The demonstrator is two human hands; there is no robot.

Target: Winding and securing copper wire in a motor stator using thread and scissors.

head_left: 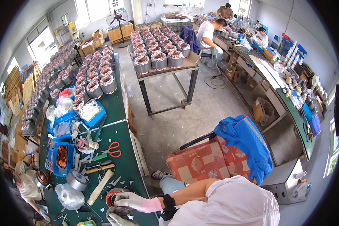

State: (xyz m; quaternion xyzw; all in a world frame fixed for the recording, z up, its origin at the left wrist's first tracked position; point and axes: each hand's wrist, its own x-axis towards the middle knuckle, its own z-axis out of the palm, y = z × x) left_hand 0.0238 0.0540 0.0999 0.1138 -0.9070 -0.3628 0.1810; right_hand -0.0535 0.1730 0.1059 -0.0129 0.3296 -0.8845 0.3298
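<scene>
At the near edge of the green bench lies a motor stator with copper windings, partly covered by my gloves. My right hand, in a white glove with a pink cuff, is closed on the winding with its fingers bent over the rim. My left hand, in a greyish glove, grips the stator's lower side and is partly cut off by the frame's edge. Beside them are white scraps, a pale wooden stick, a wood-handled tool, red-handled scissors and a grey metal cylinder.
Blue bins hold orange-brown pieces and white parts. Many stators fill the far bench and a metal-legged table. Across the bench a co-worker handles another stator. A patterned chair with a blue jacket stands to the right.
</scene>
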